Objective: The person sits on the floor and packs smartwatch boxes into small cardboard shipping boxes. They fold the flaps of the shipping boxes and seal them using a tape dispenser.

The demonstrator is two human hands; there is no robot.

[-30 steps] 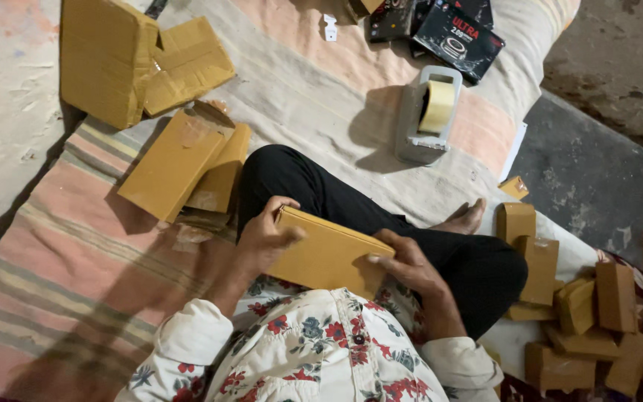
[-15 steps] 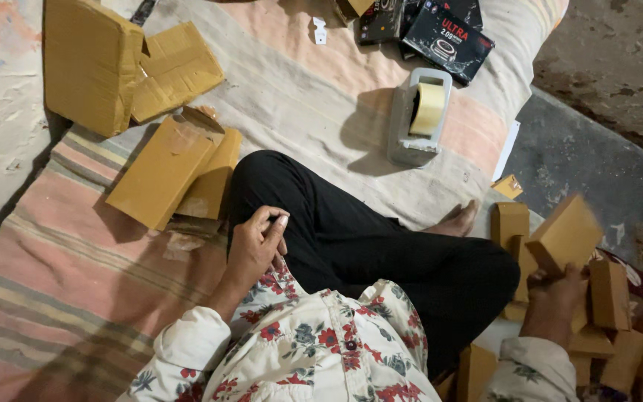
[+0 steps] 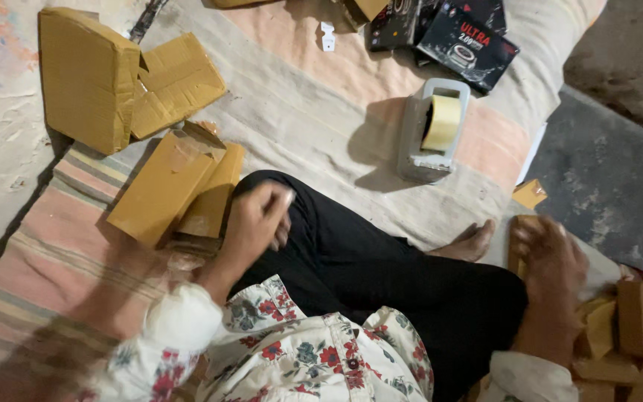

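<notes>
At the far left corner of the striped mat [image 3: 53,253] a large cardboard carton [image 3: 87,78] stands with its flap open; just below it a stack of flat brown parcels [image 3: 169,190] lies at the mat's left edge; the left hand [image 3: 256,219] rests beside that stack on the black-trousered knee, fingers loosely curled and holding nothing that I can make out. Further right a grey tape dispenser [image 3: 432,130] with a pale roll stands on the cloth, black printed boxes [image 3: 466,41] beyond it at the top edge. At the right edge the right hand [image 3: 552,260] is closed over a small brown parcel [image 3: 519,246], setting it against the heap of small parcels [image 3: 626,335]. It should go down flat and square to its neighbours, I judge, so the heap does not slide. Half a second ago the right hand held the parcel lifted and tilted above the heap; now it is lower and nearer the bare foot; the left hand has hardly shifted.
</notes>
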